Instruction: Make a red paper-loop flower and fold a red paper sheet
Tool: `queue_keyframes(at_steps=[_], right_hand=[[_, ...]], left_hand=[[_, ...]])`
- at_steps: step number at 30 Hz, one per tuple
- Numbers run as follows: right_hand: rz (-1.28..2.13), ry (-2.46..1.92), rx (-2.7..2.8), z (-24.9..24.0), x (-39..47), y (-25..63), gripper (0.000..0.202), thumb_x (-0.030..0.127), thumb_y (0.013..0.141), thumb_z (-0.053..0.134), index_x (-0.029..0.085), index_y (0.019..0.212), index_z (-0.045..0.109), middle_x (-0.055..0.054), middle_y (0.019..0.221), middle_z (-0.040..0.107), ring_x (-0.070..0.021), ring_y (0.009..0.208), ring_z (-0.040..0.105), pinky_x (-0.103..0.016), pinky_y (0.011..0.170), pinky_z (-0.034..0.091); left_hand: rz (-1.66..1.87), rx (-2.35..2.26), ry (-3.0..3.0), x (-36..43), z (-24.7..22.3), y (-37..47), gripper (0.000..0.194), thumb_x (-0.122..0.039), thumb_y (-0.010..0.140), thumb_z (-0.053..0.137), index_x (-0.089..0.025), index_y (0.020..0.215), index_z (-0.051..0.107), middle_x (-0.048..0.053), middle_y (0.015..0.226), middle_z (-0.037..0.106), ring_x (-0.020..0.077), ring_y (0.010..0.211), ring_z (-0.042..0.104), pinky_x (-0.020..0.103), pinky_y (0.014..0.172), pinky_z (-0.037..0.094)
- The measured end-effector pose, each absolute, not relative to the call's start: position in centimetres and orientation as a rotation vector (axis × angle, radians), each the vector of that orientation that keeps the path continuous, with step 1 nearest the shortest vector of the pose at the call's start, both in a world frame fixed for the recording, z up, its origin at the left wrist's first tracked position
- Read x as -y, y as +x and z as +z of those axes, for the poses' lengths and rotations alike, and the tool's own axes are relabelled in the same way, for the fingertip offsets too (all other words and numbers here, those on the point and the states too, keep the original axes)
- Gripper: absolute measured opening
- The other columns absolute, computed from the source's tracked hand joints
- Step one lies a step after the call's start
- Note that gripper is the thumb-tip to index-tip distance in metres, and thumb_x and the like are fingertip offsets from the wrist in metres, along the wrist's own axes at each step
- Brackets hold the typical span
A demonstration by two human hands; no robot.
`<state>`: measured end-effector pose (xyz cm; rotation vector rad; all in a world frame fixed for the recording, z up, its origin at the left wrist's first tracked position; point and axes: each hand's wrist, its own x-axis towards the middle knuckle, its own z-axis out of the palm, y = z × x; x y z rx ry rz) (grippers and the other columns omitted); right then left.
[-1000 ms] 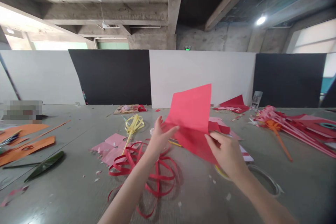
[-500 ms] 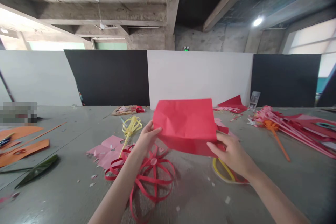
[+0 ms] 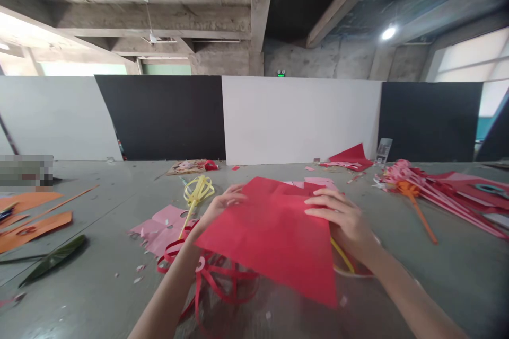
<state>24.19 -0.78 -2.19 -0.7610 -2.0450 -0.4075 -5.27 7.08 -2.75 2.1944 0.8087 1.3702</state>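
Note:
A sheet of red paper (image 3: 274, 238) hangs over the grey table, tilted so that its near corner points down toward me. My left hand (image 3: 222, 205) is closed on its upper left edge, fingertips at the paper and the thumb hidden. At the right edge, my right hand (image 3: 344, 217) grips the sheet with its fingers over the top; its thumb is out of sight. Partly covered by the sheet lies a looped red paper-strip flower (image 3: 234, 278). A yellow ring-shaped thing (image 3: 342, 255) shows in part beneath my right hand.
Left of centre are a pink paper sheet (image 3: 165, 228) and a yellow strip flower (image 3: 199, 189). Farther left lie orange paper (image 3: 43, 230) and a green leaf (image 3: 55, 259). Pink and red strips (image 3: 429, 190) and an orange stem (image 3: 423, 220) lie right. Panels (image 3: 302, 116) stand behind.
The red paper has swung from a raised, folded-looking position to a lower, flatter one, its near edge toward me. My right hand's fingers now lie across its top.

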Motion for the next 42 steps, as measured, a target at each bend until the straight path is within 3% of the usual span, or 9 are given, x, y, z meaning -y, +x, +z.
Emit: queue_keyframes(at_steps=[3,10,14,20,27,33,36,38,42], right_hand=[[-0.435,-0.857,2.166,-4.1,-0.8,24.7,0.041,-0.001,0.08,0.033,0.022,0.089,0.066,-0.003,0.098,0.064,-0.0201,0.102,0.047,-0.039,0.082,0.044],[-0.267,-1.104,2.463,-7.7,-1.9,24.1,0.041,-0.003,0.08,0.036,0.023,0.083,0.068,-0.001,0.096,0.064,-0.0153,0.093,0.052,-0.03,0.08,0.044],[-0.193,-1.136,2.581,-8.3,-2.0,23.6,0.046,-0.009,0.072,0.037,0.022,0.082,0.069,-0.001,0.092,0.065,-0.0152,0.091,0.053,-0.027,0.078,0.043],[-0.102,-1.187,2.682,-8.3,-2.1,23.6,0.052,-0.011,0.063,0.037,0.022,0.09,0.067,-0.003,0.098,0.064,-0.0162,0.095,0.051,-0.027,0.08,0.04],[-0.028,-1.225,2.728,-8.2,-1.6,23.0,0.056,-0.01,0.06,0.039,0.023,0.097,0.065,-0.002,0.102,0.062,-0.0167,0.098,0.051,-0.028,0.086,0.037],[-0.019,-1.32,2.664,-7.3,-1.1,24.2,0.065,-0.004,0.063,0.046,0.027,0.119,0.05,-0.003,0.121,0.052,-0.0209,0.109,0.046,-0.035,0.089,0.038],[-0.016,-1.376,2.404,-6.0,-1.1,25.1,0.054,0.004,0.073,0.044,0.027,0.122,0.046,-0.003,0.126,0.047,-0.0198,0.116,0.041,-0.035,0.095,0.036],[-0.007,-1.393,2.19,-5.0,-0.8,25.2,0.044,0.021,0.081,0.047,0.026,0.124,0.042,-0.005,0.13,0.042,-0.0218,0.119,0.039,-0.038,0.096,0.035],[0.168,-1.381,1.965,-3.6,0.4,24.4,0.056,0.044,0.08,0.05,0.028,0.13,0.031,-0.006,0.134,0.039,-0.0238,0.122,0.036,-0.041,0.096,0.036]], left_hand=[[1.116,-0.823,2.13,-7.4,-2.9,-5.9,0.033,-0.026,0.062,0.064,-0.023,0.095,0.067,0.008,0.105,0.063,0.0262,0.093,0.059,0.032,0.07,0.049],[0.715,-0.952,1.941,-8.1,-4.5,-7.1,0.02,-0.017,0.06,0.056,-0.021,0.072,0.071,0.002,0.069,0.068,0.0175,0.058,0.059,0.021,0.047,0.042],[0.579,-1.051,1.85,-9.1,-5.1,-7.1,0.017,-0.013,0.054,0.056,-0.018,0.066,0.068,0.0,0.07,0.066,0.0166,0.065,0.058,0.02,0.053,0.042],[0.575,-1.178,1.718,-9.7,-6.3,-6.8,0.029,-0.027,0.065,0.056,-0.016,0.092,0.061,0.002,0.072,0.06,0.0168,0.068,0.058,0.022,0.056,0.043],[0.669,-1.189,1.823,-10.6,-7.5,-5.3,0.043,-0.032,0.066,0.06,-0.014,0.103,0.049,0.01,0.102,0.056,0.0255,0.092,0.055,0.033,0.074,0.046],[0.667,-0.924,2.063,-9.6,-5.7,-5.0,0.064,-0.018,0.067,0.056,-0.023,0.127,0.033,0.006,0.139,0.028,0.0202,0.127,0.025,0.034,0.103,0.02],[0.596,-0.807,2.13,-8.3,-4.1,-5.3,0.063,-0.018,0.072,0.054,-0.027,0.13,0.031,0.003,0.14,0.028,0.0198,0.126,0.026,0.035,0.103,0.02],[0.542,-0.728,2.169,-7.4,-3.1,-5.2,0.062,-0.016,0.072,0.054,-0.029,0.13,0.033,0.001,0.137,0.033,0.0199,0.123,0.031,0.035,0.103,0.021],[0.425,-0.533,2.239,-5.8,-1.9,-4.0,0.064,-0.014,0.073,0.056,-0.03,0.131,0.032,0.002,0.139,0.031,0.0219,0.125,0.028,0.036,0.101,0.024]])
